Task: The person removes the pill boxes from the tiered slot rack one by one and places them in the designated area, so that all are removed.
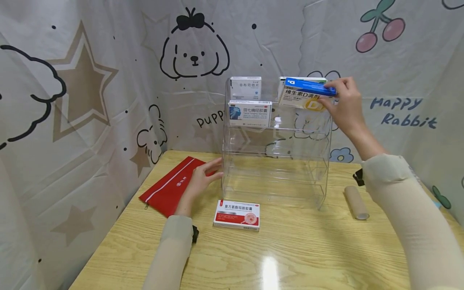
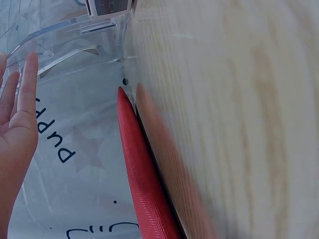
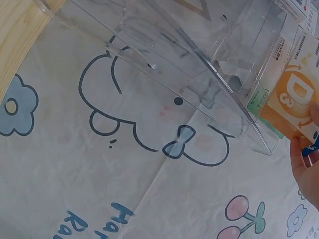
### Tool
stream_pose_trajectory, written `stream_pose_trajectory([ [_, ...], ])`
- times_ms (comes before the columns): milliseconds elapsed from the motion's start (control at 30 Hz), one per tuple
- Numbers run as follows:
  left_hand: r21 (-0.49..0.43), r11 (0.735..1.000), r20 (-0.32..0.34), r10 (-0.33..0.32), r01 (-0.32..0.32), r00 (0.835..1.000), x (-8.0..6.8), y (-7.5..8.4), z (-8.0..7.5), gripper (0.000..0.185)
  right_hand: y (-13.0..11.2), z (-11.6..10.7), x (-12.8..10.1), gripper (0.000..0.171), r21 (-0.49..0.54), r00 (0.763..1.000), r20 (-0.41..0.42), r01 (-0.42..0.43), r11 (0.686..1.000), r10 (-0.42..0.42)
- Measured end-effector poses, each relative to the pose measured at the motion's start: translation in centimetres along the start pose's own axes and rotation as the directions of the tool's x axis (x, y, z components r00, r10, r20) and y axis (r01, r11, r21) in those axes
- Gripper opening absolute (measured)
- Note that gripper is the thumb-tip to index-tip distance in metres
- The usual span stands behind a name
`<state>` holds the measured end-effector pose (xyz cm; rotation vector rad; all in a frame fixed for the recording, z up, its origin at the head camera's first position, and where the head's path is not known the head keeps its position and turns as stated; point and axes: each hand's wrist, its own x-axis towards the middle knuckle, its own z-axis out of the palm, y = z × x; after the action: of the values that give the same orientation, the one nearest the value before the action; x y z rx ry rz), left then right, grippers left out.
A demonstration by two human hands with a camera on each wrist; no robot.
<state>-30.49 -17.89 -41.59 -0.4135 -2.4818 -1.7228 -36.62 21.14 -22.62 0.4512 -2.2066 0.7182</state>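
My right hand point(image 1: 346, 104) pinches the right end of a blue, white and orange vitamin D drops box point(image 1: 301, 96) over the top tier of a clear tiered display rack point(image 1: 279, 154). Behind it, a white and green medicine box point(image 3: 264, 82) stands on that tier, partly hidden. Low on the rack's left side, my left hand point(image 1: 200, 177) has its fingers extended, fingertips right at the side panel. A white medicine box point(image 1: 246, 88) occupies the top tier's left end. Just below it stands a white and blue medicine box point(image 1: 253, 114).
In front of the rack, a red and white medicine box point(image 1: 237, 215) lies flat on the wooden table point(image 1: 290, 249). A red zippered pouch point(image 1: 170, 183) lies left, under my left forearm in the head view. A cardboard tube point(image 1: 356, 202) lies right. Patterned curtains point(image 1: 253, 44) surround the table.
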Motion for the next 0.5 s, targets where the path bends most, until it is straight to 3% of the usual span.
stream_pose_trajectory([
  [167, 0.001, 1.0, 0.003, -0.004, 0.004, 1.0, 0.0, 0.1, 0.1, 0.057, 0.1, -0.4, -0.5, 0.034, 0.014, 0.999, -0.038, 0.006, 1.0, -0.005],
  [500, -0.022, 1.0, 0.008, 0.018, -0.018, 1.0, 0.1, -0.1, 0.0, 0.057, 0.2, -0.9, -2.2, 0.033, 0.013, 0.999, -0.034, 0.021, 1.0, -0.02],
])
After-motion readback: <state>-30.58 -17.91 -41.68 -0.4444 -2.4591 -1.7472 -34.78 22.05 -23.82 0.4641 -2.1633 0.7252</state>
